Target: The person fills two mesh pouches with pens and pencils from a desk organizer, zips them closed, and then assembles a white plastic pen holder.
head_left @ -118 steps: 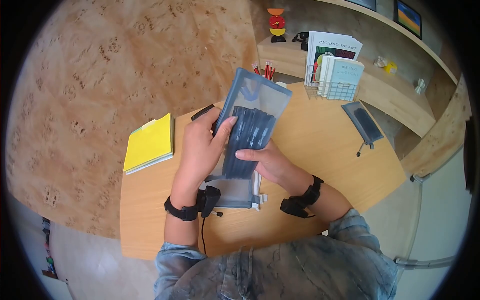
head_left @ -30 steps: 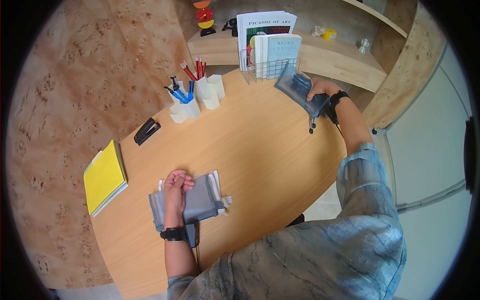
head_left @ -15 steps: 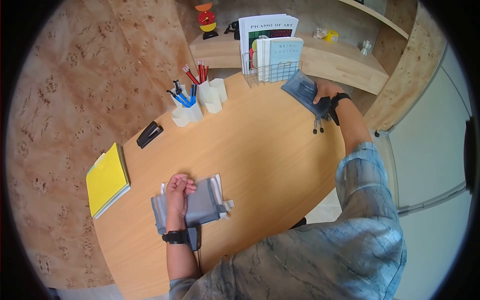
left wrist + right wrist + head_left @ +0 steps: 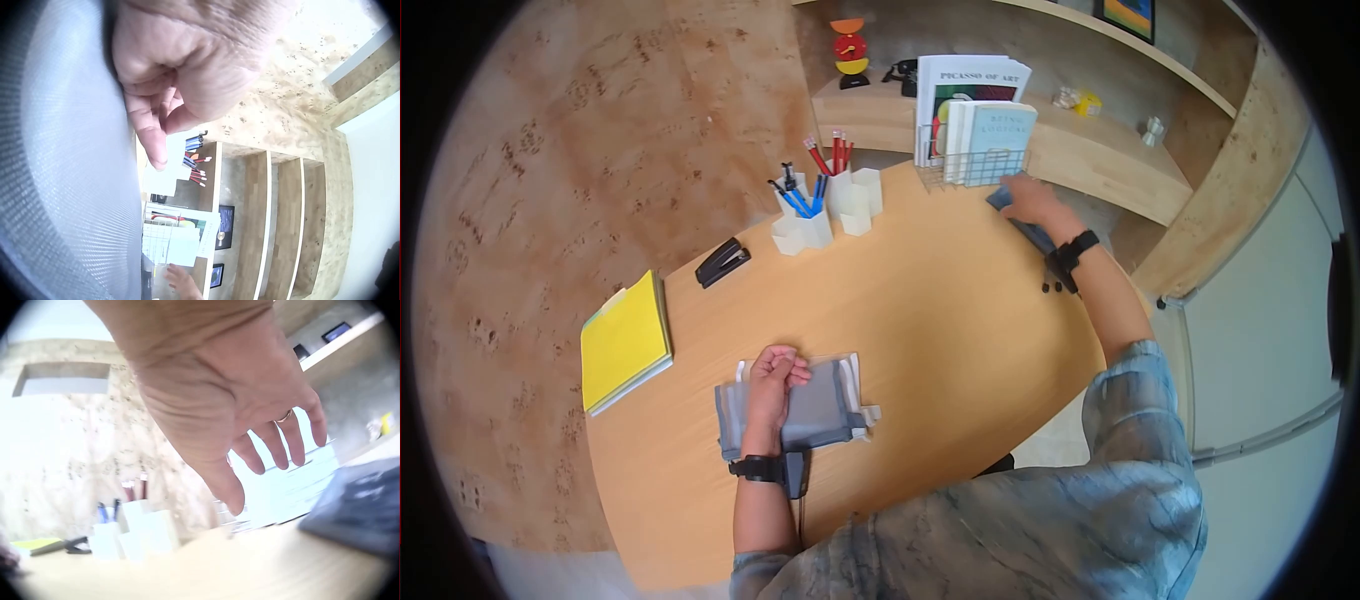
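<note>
My right hand point(image 4: 1036, 207), at the table's far right, is just off a dark mesh zip pouch point(image 4: 1034, 236) and partly covers it in the head view. Its fingers are spread and hold nothing in the right wrist view, where the pouch point(image 4: 362, 503) lies beside them with dark contents showing through. My left hand point(image 4: 772, 385) rests over a small stack of grey and white mesh pouches point(image 4: 818, 403) near the front edge. Its fingers point(image 4: 149, 134) are loosely curled, with nothing between them.
A wire rack point(image 4: 945, 172) of books stands at the back, close to my right hand. Left of it are white hexagonal holders point(image 4: 805, 235) with pens and pencils, a black stapler point(image 4: 722, 263) and a yellow folder point(image 4: 628, 340). Shelves point(image 4: 1100, 165) line the wall behind.
Both hands gripped a pouch of dark pens at first; my right hand then carried it to the far right, laid it down and has let go. My left hand settled on the stack.
</note>
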{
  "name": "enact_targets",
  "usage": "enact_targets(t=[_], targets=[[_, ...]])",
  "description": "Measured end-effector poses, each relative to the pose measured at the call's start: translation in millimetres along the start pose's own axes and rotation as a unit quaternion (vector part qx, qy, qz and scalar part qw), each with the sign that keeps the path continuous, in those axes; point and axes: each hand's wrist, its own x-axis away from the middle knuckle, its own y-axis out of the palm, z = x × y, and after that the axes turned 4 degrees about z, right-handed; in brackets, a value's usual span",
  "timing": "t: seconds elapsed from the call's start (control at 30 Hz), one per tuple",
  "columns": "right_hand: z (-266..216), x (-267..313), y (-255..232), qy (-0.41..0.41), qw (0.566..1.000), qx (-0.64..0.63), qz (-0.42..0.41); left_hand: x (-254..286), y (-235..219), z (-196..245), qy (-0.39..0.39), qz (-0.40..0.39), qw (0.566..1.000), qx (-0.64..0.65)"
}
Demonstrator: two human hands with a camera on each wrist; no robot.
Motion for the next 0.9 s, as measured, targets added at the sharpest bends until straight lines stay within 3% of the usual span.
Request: enact_targets(t=[0.07, 0.17, 0.23, 0.3, 0.43, 0.5, 0.7, 0.9], targets=[[-35, -10, 12, -0.113, 0.986, -0.119, -0.03, 1, 1, 1, -0.004, 0.002, 1.0, 0.003], [-109, -14, 22, -0.241, 0.93, -0.269, -0.062, 1, 1, 1, -0.006, 0.004, 1.0, 0.01], [-162, -9, 32, -0.233, 0.902, -0.349, -0.104, 3, 1, 1, -0.004, 0.006, 1.0, 0.021], [-212, 3, 33, -0.206, 0.888, -0.348, -0.218, 3, 1, 3, 0.0, 0.009, 0.999, 0.036], [-275, 49, 61, -0.346, 0.862, -0.299, -0.218, 5, -1, 3, 0.009, 0.026, 0.993, 0.112], [-295, 71, 70, -0.375, 0.837, -0.294, -0.268, 5, -4, 7, 0.015, 0.043, 0.984, 0.175], [-308, 89, 90, -0.325, 0.831, -0.296, -0.34, 6, -11, 16, 0.065, 0.017, 0.955, 0.29], [-293, 85, 96, -0.289, 0.8, -0.411, -0.326, 14, -20, 48, 0.107, 0.071, 0.944, 0.303]])
